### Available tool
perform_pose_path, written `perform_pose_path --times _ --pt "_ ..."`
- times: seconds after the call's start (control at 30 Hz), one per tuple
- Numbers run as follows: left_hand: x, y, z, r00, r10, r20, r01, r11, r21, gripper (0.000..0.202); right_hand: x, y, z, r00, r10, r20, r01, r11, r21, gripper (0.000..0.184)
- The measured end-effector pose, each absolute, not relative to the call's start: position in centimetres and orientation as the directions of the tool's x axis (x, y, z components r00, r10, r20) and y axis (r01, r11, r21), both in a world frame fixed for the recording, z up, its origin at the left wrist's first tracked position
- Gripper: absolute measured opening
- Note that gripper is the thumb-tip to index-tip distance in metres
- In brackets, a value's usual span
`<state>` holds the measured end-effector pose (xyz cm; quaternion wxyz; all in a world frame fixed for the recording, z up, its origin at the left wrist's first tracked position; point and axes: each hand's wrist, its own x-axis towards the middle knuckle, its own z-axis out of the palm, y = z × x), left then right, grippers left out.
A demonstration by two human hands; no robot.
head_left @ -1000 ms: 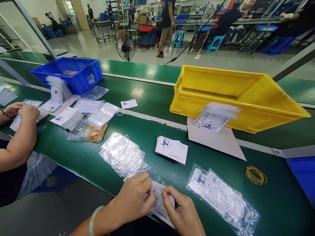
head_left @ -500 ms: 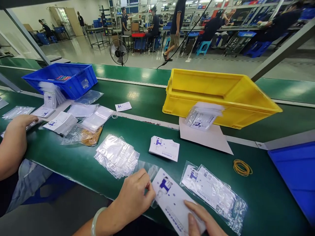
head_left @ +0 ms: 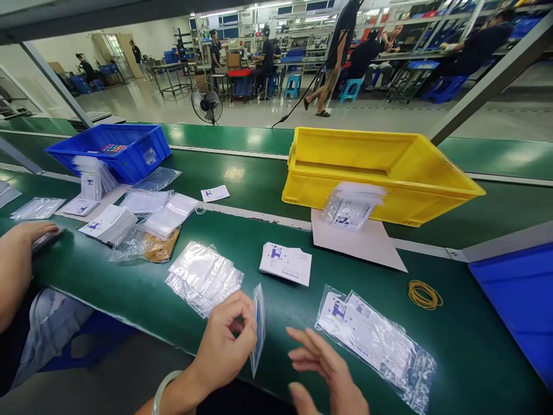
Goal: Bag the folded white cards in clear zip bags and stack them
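My left hand (head_left: 228, 340) pinches a clear plastic bag (head_left: 258, 331) that stands nearly edge-on; a card seems to be inside, but the angle hides most of it. To the right, my right hand (head_left: 326, 369) is empty with its fingers spread, apart from the bag. Just behind my left hand lies a pile of empty clear bags (head_left: 203, 274). A stack of white printed cards (head_left: 286, 263) sits beyond the gap between my hands. Beside my right hand, several bagged cards (head_left: 371, 340) overlap on the green bench.
A yellow bin (head_left: 380, 173) stands at the back, with bundled bagged cards (head_left: 352, 210) leaning on it. Rubber bands (head_left: 425, 294) lie at the right near a blue panel (head_left: 518, 305). At the left are a co-worker's hand (head_left: 26, 236), card stacks (head_left: 108, 222) and a blue bin (head_left: 112, 150).
The card has left my right hand, which has opened and drawn away. My left hand has turned the bag upright, edge toward me. The co-worker's hand has shifted left.
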<state>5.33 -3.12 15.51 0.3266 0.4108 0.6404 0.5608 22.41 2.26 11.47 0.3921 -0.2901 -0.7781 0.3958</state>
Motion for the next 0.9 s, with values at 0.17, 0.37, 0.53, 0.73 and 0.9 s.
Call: perform_pose_path --times 0.17,0.37,0.53,0.73,0.9 --pt "5.6 -3.3 15.6 -0.334 0.942 0.015 0.004 -0.015 1.0 0.027 20.5 2.6 10.3 -0.601 0.64 0.478 0.169 0.687 -0.707 0.045" --pt "3.1 -3.8 14.8 -0.357 0.91 0.213 0.443 -0.035 0.896 0.045 21.2 4.3 11.4 -0.616 0.664 0.424 0.097 0.599 -0.795 0.02" --pt "1.7 -3.2 15.2 -0.023 0.974 0.226 0.459 -0.191 0.867 0.002 21.4 5.1 12.2 -0.666 0.6 0.443 0.0 0.595 -0.804 0.021" --pt "1.9 -2.9 15.8 0.101 0.96 0.262 0.514 -0.275 0.812 0.017 21.5 5.6 12.8 -0.69 0.502 0.522 -0.044 0.69 -0.722 0.023" --pt "2.2 -3.0 15.7 0.147 0.962 0.232 0.549 -0.274 0.79 0.016 21.7 6.0 13.2 -0.76 0.445 0.474 -0.045 0.691 -0.721 0.023"
